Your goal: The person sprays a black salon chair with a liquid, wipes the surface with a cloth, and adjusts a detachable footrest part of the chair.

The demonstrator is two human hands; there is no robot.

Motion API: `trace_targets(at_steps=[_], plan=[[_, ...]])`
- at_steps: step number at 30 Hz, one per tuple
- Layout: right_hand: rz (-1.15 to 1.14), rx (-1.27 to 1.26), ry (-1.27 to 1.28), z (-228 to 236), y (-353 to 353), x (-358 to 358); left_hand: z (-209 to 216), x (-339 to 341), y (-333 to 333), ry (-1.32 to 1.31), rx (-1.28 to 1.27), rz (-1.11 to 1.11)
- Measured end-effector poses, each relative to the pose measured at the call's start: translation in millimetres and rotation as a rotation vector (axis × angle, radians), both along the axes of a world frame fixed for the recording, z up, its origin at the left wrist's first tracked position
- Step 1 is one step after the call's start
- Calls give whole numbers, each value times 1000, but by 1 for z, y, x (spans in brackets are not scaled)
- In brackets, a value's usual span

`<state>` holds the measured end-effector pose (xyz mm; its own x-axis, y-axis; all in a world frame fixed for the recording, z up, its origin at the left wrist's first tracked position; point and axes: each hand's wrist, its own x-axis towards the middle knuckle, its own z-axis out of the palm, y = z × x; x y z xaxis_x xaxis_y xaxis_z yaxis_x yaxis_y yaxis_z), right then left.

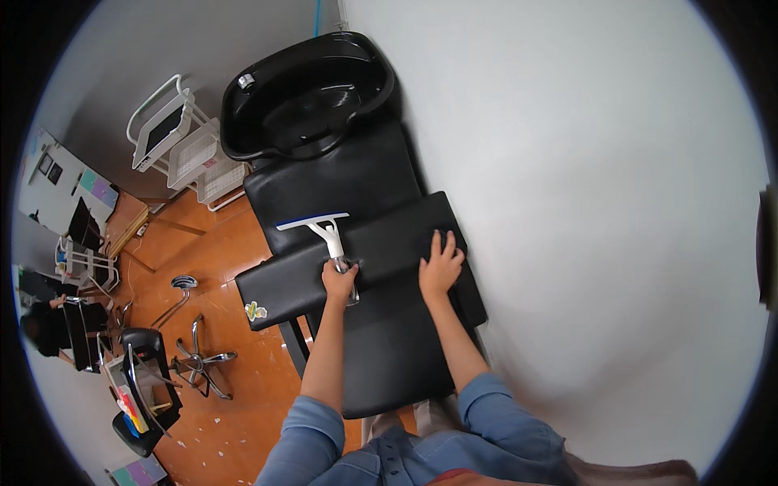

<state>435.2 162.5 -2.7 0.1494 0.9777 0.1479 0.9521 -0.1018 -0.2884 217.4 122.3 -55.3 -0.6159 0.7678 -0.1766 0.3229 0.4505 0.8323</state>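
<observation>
My left hand [339, 279] is wrapped round the clear bottle of a spray squeegee [328, 232]. Its white head and dark blue blade point away from me, over a black padded crosspiece [279, 283]. This crosspiece lies across a black shampoo chair [397, 356] and has a small yellow-green sticker at its left end. My right hand [442, 266] rests on the padding toward the wall side, fingers spread and holding nothing. A glossy black wash basin [308, 97] with a chrome fitting stands at the far end of the chair.
A bare pale wall [600, 202] runs close along the right of the chair. To the left are a white tiered trolley [190, 150], a wheeled chrome base [198, 356] and a black chair [146, 389] carrying colourful items. Another person [47, 328] is at the far left.
</observation>
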Motion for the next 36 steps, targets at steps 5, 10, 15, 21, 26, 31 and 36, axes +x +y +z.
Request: trace_targets(at_steps=[5, 10, 15, 21, 26, 31, 36], plan=[[348, 87, 151, -8, -43, -51, -2, 0, 3, -52, -13, -18], [522, 96, 31, -7, -26, -19, 8, -2, 3, -61, -118, -112], [224, 100, -75, -9, 12, 54, 12, -2, 0, -9, -26, -99], [278, 59, -94, -10, 10, 57, 9, -32, -40, -203, 92, 33], [170, 115, 9, -6, 6, 42, 4, -120, -114, 475, 172, 278], [314, 193, 71, -14, -22, -12, -9, -173, -172, 90, 103, 422], [601, 113, 170, 1, -89, -134, -10, -179, -188, 57, 132, 361]])
